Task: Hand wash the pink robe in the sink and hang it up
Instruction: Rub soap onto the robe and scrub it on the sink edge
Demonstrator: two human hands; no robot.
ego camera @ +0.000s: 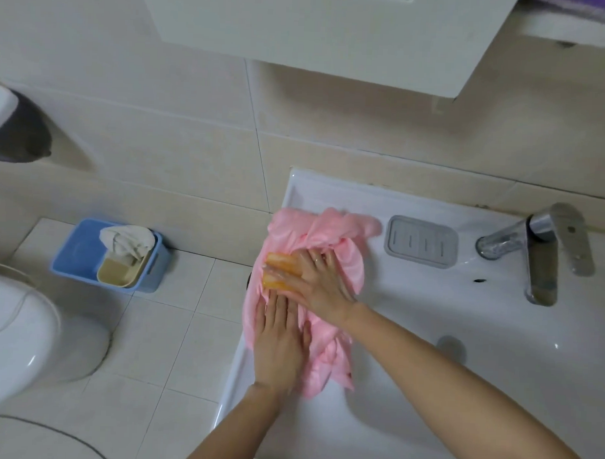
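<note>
Your left hand (pixel 279 345) lies flat, fingers straight and together, pressing the pink robe (pixel 348 265) on the left rim of the sink (pixel 330 190), in the middle of the frame. Your right hand (pixel 321 281) curls its fingers over an orange soap bar (pixel 278 263) (it rests on the robe). A grey soap dish (pixel 420 241) is just right of the robe.

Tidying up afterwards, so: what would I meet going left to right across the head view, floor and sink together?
The toilet, blue basket, pink robe, grey soap dish, faucet.
</note>
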